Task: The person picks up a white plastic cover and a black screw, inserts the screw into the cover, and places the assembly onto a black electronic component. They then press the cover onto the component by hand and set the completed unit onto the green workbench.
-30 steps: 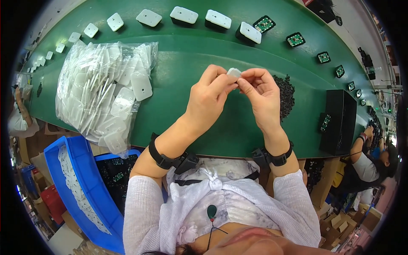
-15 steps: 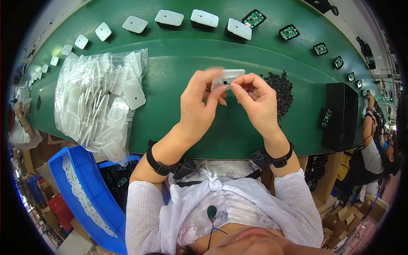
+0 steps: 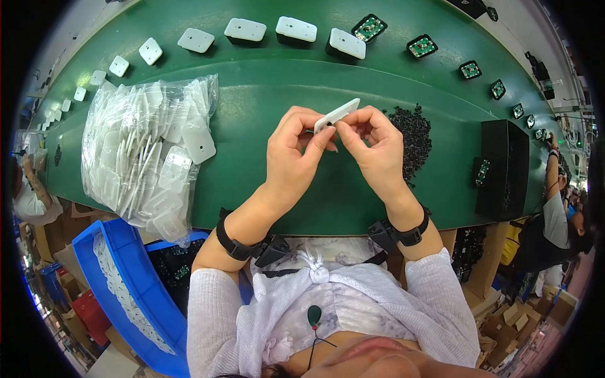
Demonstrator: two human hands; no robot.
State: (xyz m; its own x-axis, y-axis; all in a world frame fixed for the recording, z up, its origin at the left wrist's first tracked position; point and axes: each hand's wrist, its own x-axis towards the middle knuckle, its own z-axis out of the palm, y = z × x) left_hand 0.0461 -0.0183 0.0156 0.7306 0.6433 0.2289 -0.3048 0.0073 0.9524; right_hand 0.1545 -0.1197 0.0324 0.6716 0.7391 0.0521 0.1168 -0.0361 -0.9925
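Observation:
A white plastic cover plate (image 3: 341, 113) is tilted between my two hands above the green table. My left hand (image 3: 296, 138) grips its left end, thumb and fingers closed on it. A small black part (image 3: 329, 124) shows at the plate's near edge. My right hand (image 3: 376, 142) is closed in a pinch at the plate's right side; whether the fingertips hold the plate or the black part is hidden. Just right of that hand lies a pile of small black parts (image 3: 414, 142). To the left, a clear plastic bag (image 3: 142, 145) is full of similar white covers.
Along the far side of the green table (image 3: 265, 85) stand several white-topped black boxes (image 3: 296, 29) and black housings with green circuit boards (image 3: 422, 46). A tall black box (image 3: 502, 170) stands at right. A blue bin (image 3: 135, 277) sits lower left. Other people work at both sides.
The white cover has been tipped up from flatter to edge-on, its far end rising. My right hand has shifted slightly left. The housings at the far side have moved a little left in view.

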